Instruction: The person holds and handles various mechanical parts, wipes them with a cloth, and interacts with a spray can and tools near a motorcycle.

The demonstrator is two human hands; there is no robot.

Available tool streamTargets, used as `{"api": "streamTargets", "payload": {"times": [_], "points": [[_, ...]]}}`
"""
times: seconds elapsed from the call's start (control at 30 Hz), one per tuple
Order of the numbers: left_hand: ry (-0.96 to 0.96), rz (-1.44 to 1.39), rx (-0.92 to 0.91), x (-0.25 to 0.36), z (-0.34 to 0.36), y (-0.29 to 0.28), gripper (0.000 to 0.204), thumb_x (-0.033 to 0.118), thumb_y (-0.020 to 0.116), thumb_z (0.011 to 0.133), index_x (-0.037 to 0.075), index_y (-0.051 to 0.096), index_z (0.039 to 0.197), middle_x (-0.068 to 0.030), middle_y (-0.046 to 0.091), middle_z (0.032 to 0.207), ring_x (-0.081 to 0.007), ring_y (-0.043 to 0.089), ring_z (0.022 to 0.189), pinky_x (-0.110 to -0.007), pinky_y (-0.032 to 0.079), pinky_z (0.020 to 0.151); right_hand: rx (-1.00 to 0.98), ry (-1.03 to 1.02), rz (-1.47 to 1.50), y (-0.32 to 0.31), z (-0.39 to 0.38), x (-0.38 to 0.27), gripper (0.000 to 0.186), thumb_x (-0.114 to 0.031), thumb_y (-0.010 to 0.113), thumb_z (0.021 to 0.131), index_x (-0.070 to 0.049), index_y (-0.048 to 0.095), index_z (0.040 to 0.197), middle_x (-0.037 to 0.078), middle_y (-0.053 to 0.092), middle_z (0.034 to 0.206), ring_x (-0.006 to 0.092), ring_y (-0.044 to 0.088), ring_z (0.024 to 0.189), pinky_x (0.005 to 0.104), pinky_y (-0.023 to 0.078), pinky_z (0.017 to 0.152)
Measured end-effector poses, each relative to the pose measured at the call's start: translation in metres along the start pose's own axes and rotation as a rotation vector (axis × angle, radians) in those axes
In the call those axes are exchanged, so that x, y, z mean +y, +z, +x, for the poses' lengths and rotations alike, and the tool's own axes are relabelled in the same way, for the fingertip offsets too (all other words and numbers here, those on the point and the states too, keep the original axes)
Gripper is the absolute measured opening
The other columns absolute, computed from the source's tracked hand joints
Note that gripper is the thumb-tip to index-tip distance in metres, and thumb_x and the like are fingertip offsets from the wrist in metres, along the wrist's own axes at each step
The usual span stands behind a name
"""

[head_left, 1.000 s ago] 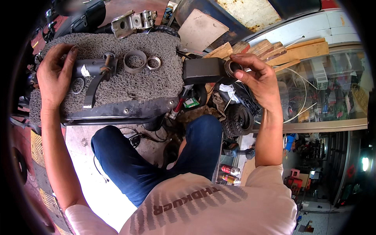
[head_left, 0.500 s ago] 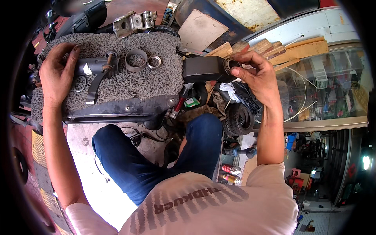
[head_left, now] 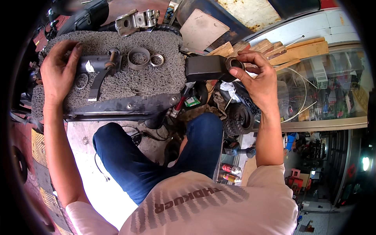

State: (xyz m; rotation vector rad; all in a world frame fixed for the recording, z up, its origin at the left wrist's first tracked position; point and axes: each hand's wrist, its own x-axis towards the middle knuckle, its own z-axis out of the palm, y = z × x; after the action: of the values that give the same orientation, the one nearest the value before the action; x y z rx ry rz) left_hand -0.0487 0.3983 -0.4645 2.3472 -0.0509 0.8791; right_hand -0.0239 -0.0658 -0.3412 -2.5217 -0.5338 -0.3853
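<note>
My left hand (head_left: pixel 59 74) is wrapped round the left end of a dark tube (head_left: pixel 94 64) with a small white patch. Some of its fingers are hidden. A bolt (head_left: pixel 112 58) and a curved, ribbed black lever (head_left: pixel 98 86) sit at the tube's other end. My right hand (head_left: pixel 259 74) pinches a dark ring-shaped part (head_left: pixel 235 64) between thumb and fingers. It lies against the end of a black box-shaped part (head_left: pixel 206 67). Between the hands, a wide grey ring (head_left: pixel 138 67) and a smaller shiny ring (head_left: pixel 157 64) rest on the grey looped mat (head_left: pixel 137 88). A thin ring (head_left: pixel 82 87) lies below the tube.
A metal bracket (head_left: pixel 137 21) sits at the mat's far edge. Wooden strips (head_left: pixel 297 51) lie on a glass-topped case (head_left: pixel 321 98) at right. A small black wheel (head_left: pixel 239 118) and a red-handled tool (head_left: pixel 181 98) are below the box-shaped part. Two bottles (head_left: pixel 231 169) stand near my right leg.
The mat and the parts on it have shifted slightly to the right, along with the black box-shaped part. Both hands keep their holds.
</note>
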Motion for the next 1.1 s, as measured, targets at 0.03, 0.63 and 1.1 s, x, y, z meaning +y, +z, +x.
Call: {"api": "streamTargets", "payload": {"times": [0.03,0.63,1.1], "points": [[-0.004,-0.009,0.005,-0.001,0.000,0.001,0.024,0.021,0.073,0.097,0.001,0.073,0.110,-0.0111,0.074,0.104,-0.0195,0.073,0.088,-0.031,0.056,0.080,0.024,-0.002,0.014,0.002,-0.001,0.001,0.034,-0.013,0.090,0.080,0.002,0.071,0.104,0.005,0.073,0.110,0.0125,0.069,0.092,0.0278,0.054,0.072],[-0.011,-0.010,-0.020,0.006,0.002,0.000,0.022,0.017,0.072,0.097,-0.001,0.072,0.109,-0.0116,0.072,0.101,-0.0173,0.070,0.089,-0.030,0.054,0.081,-0.137,0.169,0.493,-0.006,-0.003,0.028,0.038,-0.006,0.081,0.089,0.001,0.070,0.125,0.011,0.070,0.128,0.0138,0.070,0.104,0.0264,0.057,0.091],[0.051,-0.072,-0.100,-0.002,-0.005,0.000,0.014,0.005,0.066,0.100,-0.005,0.067,0.110,-0.0103,0.066,0.105,-0.0156,0.063,0.099,-0.028,0.049,0.089,-0.247,0.065,0.637,-0.006,0.007,0.039,0.034,0.001,0.079,0.087,0.004,0.071,0.119,0.026,0.058,0.142,0.0266,0.065,0.123,0.0332,0.060,0.090]]}}
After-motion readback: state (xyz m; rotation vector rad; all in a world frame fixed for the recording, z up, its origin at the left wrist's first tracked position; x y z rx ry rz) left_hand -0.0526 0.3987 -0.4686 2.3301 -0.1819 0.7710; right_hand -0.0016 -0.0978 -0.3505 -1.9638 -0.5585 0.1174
